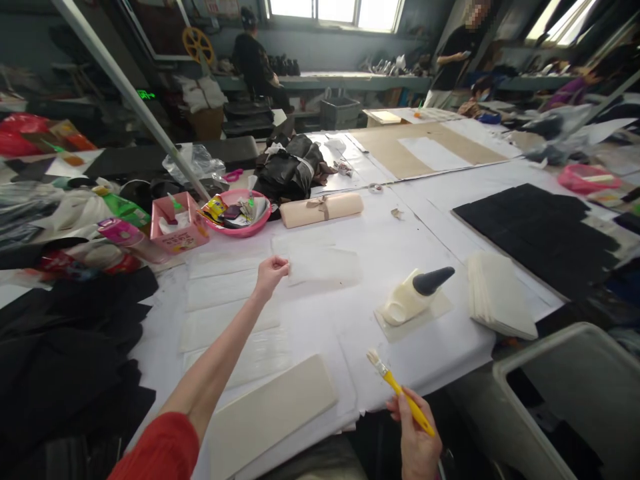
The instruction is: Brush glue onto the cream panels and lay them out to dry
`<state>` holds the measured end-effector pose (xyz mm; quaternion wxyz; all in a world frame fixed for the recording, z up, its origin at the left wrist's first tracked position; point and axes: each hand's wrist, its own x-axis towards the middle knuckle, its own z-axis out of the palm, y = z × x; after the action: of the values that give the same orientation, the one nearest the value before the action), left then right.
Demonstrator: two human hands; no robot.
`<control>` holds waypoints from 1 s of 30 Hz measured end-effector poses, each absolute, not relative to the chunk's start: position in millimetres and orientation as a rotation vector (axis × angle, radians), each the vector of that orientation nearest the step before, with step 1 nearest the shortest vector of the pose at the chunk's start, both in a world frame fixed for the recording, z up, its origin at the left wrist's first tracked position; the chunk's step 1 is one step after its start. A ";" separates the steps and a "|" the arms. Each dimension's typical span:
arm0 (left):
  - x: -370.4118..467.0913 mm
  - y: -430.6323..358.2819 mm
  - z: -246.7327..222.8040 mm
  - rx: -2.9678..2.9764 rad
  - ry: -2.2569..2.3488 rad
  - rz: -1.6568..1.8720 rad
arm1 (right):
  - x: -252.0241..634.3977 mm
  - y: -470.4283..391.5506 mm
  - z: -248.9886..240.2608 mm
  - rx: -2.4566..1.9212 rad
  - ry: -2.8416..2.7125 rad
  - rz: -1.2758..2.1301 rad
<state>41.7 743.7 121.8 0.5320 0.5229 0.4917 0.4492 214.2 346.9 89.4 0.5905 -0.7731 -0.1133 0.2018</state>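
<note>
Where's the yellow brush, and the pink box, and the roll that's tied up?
Yellow brush (393, 382): head view, on the handle.
Pink box (183, 242): head view, on its near wall.
Tied roll (306, 214): head view, on its side, left of the tie.

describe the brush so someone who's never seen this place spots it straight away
At the near edge of the white-covered table, find the person's right hand. It holds a brush with pale bristles. Its slim, bright yellow handle sets it apart from the pale, dark-tipped container beyond.
</note>
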 end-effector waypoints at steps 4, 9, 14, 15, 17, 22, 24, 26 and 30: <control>41.5 771.7 68.2 1.214 1.433 1.033 | 216.4 358.2 87.7 -1.798 -0.245 0.481; 33.0 792.3 30.3 1.247 1.606 0.942 | 223.6 367.5 86.1 -1.802 -0.241 0.489; 23.8 807.0 14.9 1.335 1.744 0.837 | 229.7 374.8 87.3 -1.824 -0.228 0.496; 22.5 808.7 13.9 1.354 1.768 0.812 | 230.1 376.0 87.8 -1.824 -0.226 0.497; 20.8 810.5 14.2 1.442 1.824 0.724 | 231.0 377.9 88.7 -1.817 -0.232 0.500; 17.3 803.0 27.4 1.721 1.959 0.490 | 244.5 378.4 89.8 -1.823 -0.251 0.484; 12.2 791.1 34.6 1.737 1.945 0.504 | 256.9 378.8 91.0 -1.843 -0.276 0.436; 1.4 769.4 40.7 1.700 1.882 0.538 | 271.6 380.6 93.2 -1.865 -0.320 0.367; -43.6 694.2 49.7 1.577 1.689 0.552 | 300.4 387.7 97.0 -1.895 -0.348 0.264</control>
<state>-43.6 694.2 49.7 0.3734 0.6157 0.6596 0.2156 300.4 387.7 97.0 0.5634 -0.8051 -0.1478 0.1123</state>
